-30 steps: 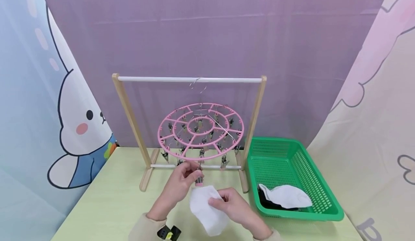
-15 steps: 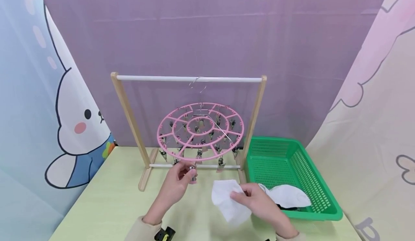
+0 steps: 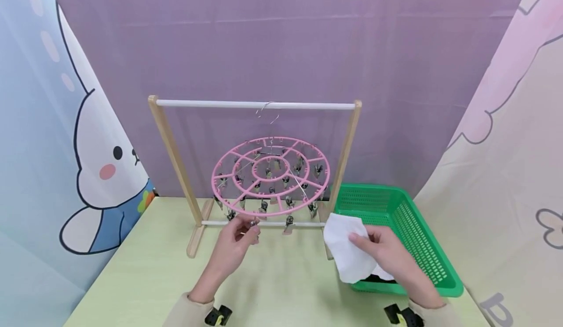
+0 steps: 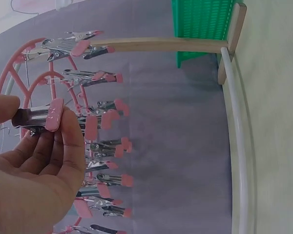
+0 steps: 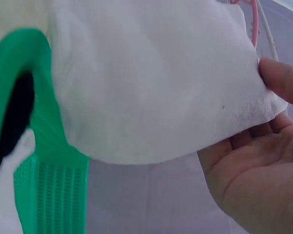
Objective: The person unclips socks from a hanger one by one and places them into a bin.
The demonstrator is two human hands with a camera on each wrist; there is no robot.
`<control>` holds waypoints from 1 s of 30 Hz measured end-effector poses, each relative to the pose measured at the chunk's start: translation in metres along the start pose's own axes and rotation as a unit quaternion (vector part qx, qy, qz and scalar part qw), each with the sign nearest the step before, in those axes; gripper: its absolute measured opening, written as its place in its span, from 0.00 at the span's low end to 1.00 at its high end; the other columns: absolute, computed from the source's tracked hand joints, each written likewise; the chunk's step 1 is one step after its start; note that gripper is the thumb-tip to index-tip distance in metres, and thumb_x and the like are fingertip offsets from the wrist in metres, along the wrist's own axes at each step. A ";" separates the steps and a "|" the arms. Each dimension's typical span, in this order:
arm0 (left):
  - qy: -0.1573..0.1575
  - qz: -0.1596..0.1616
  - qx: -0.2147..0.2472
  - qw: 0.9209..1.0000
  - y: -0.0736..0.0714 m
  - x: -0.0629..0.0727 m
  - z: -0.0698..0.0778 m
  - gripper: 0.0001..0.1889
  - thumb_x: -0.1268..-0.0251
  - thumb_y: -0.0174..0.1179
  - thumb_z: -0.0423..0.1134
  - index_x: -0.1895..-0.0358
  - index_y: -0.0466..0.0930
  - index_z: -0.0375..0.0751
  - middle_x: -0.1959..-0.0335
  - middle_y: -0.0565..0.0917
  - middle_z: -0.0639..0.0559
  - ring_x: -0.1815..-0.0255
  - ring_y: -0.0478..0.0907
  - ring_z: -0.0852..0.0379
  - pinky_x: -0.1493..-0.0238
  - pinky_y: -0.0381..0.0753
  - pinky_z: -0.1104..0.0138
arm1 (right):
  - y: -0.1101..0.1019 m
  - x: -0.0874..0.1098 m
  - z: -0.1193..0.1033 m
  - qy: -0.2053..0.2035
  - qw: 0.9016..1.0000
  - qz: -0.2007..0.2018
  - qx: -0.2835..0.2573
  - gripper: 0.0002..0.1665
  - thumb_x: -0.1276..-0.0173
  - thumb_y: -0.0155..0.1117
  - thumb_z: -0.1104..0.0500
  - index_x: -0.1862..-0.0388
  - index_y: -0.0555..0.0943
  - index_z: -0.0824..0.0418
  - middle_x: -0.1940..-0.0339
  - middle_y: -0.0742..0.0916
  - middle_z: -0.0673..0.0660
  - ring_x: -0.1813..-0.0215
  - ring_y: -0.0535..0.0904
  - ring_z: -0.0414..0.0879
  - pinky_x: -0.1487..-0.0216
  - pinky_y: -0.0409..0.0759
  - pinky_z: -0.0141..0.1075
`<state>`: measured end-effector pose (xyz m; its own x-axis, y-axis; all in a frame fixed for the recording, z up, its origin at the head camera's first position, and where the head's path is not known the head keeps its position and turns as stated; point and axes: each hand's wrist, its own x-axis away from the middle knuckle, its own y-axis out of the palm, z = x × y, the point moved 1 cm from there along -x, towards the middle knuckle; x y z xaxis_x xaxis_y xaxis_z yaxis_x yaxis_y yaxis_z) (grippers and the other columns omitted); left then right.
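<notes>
A pink round clip hanger [image 3: 213,178] hangs by a metal hook, with several metal clips dangling below it. At its front edge my left hand [image 3: 230,244] pinches one metal clip [image 4: 39,118] with pink tips between thumb and fingers. The clip has nothing in its mouth. Off to the right, my right hand [image 3: 389,251] holds a white sock [image 3: 347,249] by its edge, thumb on top and fingers beneath. The sock hangs flat in front of the green basket's [image 3: 444,256] near left corner. In the right wrist view it fills the middle.
A wooden stand [image 3: 169,143] with a white top bar [image 3: 211,103] carries the hanger. Inside the basket lie another white piece [image 3: 383,272] and something black [image 3: 374,278], partly hidden by the held sock. A purple curtain [image 3: 281,48] closes off the back of the table [image 3: 132,268].
My right hand has carried the white sock right and up, away from the clip towards the basket. My left hand has shifted slightly left and up with the clip, and the hanger has turned.
</notes>
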<state>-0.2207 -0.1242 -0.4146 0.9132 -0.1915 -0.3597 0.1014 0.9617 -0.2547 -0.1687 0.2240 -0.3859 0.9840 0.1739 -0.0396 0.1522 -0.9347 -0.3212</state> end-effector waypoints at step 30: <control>-0.023 0.030 0.013 0.999 -0.006 -0.006 -0.007 0.09 0.27 0.61 0.32 0.48 0.79 0.37 0.60 0.81 0.44 0.62 0.81 0.54 0.58 0.85 0.65 | -0.029 -0.002 0.075 0.024 0.921 0.080 0.379 0.05 0.30 0.64 0.63 0.63 0.86 0.63 0.76 0.83 0.50 0.78 0.72 0.42 0.79 0.71 0.36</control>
<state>-0.2295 -0.1303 -0.4173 0.9355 -0.1240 -0.3310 0.0551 0.9762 -0.2099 -0.1825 0.2743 -0.4470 0.9939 0.0212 -0.1087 -0.0870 -0.4585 -0.8844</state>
